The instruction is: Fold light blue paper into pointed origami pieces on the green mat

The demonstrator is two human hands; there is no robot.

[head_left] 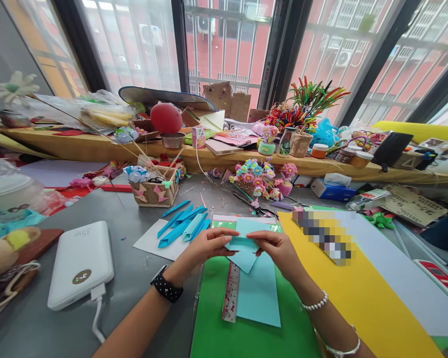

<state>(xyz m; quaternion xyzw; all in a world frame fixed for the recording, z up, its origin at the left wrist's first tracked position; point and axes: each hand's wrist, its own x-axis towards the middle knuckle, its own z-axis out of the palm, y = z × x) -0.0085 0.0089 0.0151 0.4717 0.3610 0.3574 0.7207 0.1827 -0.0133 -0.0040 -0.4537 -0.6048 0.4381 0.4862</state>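
A light blue sheet of paper (243, 259), partly folded and coming to a point at its lower edge, is held up between both hands. My left hand (213, 242) pinches its left side, and my right hand (274, 247) pinches the right side, thumbs and fingers along the fold. Below lies a larger light blue sheet (259, 293) with a patterned ruler (230, 293) along its left edge. Both rest on green paper (216, 340). Left of my hands, several folded blue paper strips (184, 223) sit on a white sheet (149, 239).
A white power bank (82, 258) with a cable is at the left. Yellow paper (358, 298) spreads to the right. Behind stand a decorated basket (155, 194), crafted flowers (256, 176), a tissue box (332, 190) and a clear bottle (368, 199). A cluttered ledge (142, 149) runs below the windows.
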